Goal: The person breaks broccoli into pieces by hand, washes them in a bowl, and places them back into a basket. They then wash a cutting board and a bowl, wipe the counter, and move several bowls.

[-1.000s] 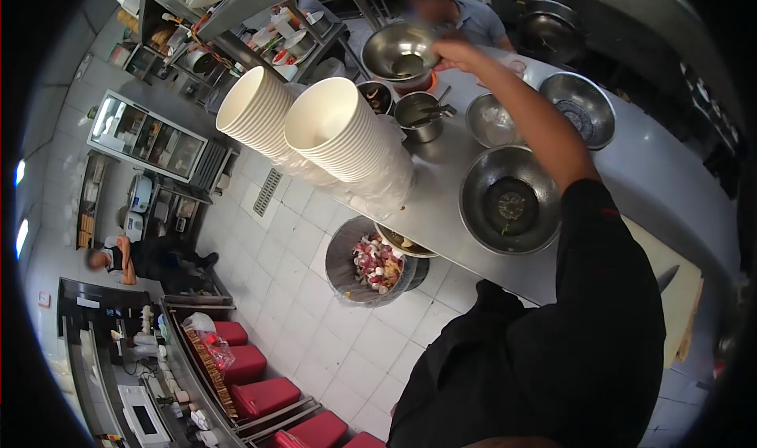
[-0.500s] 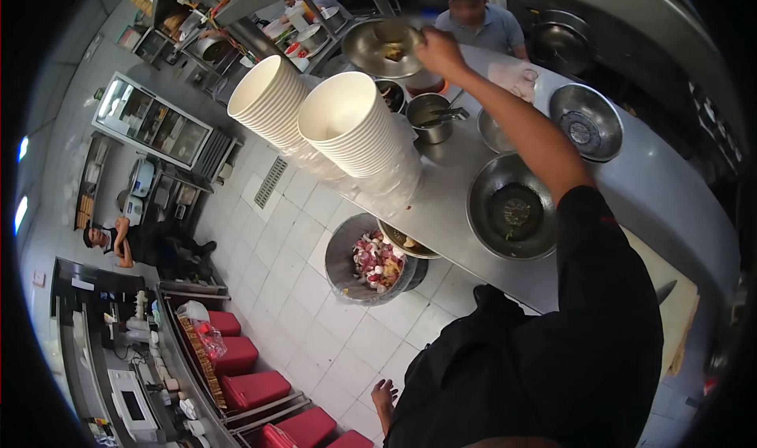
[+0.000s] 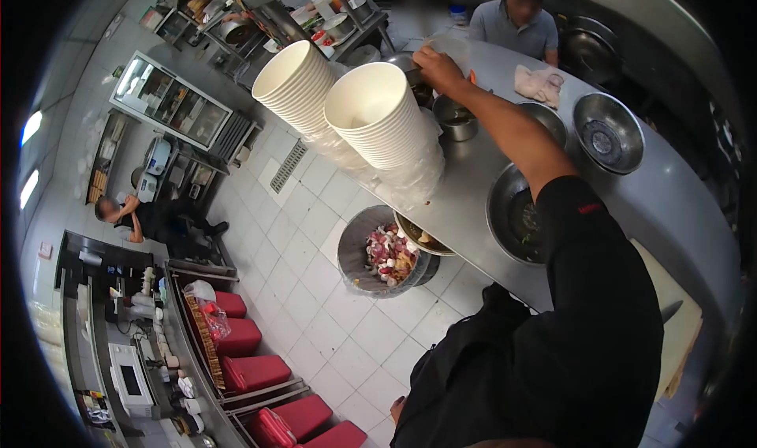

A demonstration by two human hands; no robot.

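Observation:
My right hand (image 3: pixel 441 68) reaches across the steel counter, fingers curled, with a short grey metal piece (image 3: pixel 413 76) jutting out at its left side. I cannot tell what the fingers hold. Just below the hand are a dark container (image 3: pixel 423 95) and a steel pot (image 3: pixel 457 123). A shiny metal bowl (image 3: pixel 400 58) shows partly behind the paper tubs, and a pale, translucent round shape (image 3: pixel 451 47) lies beyond the fingers. My left hand (image 3: pixel 397 408) hangs low by my dark clothing, mostly hidden, its fingers out of sight.
Stacks of white paper tubs (image 3: pixel 367 105) stand at the counter's left edge. Metal bowls (image 3: pixel 609 132), a pale cloth-like piece (image 3: pixel 539 84) and a cutting board (image 3: pixel 666 306) with a knife lie rightward. A lined bin (image 3: pixel 347 251) of scraps stands below. Two people are nearby.
The view has shifted, moving the counter rightward. The bowl with food no longer shows beside my right hand, which is lower and more curled. My left hand has drawn back towards my body.

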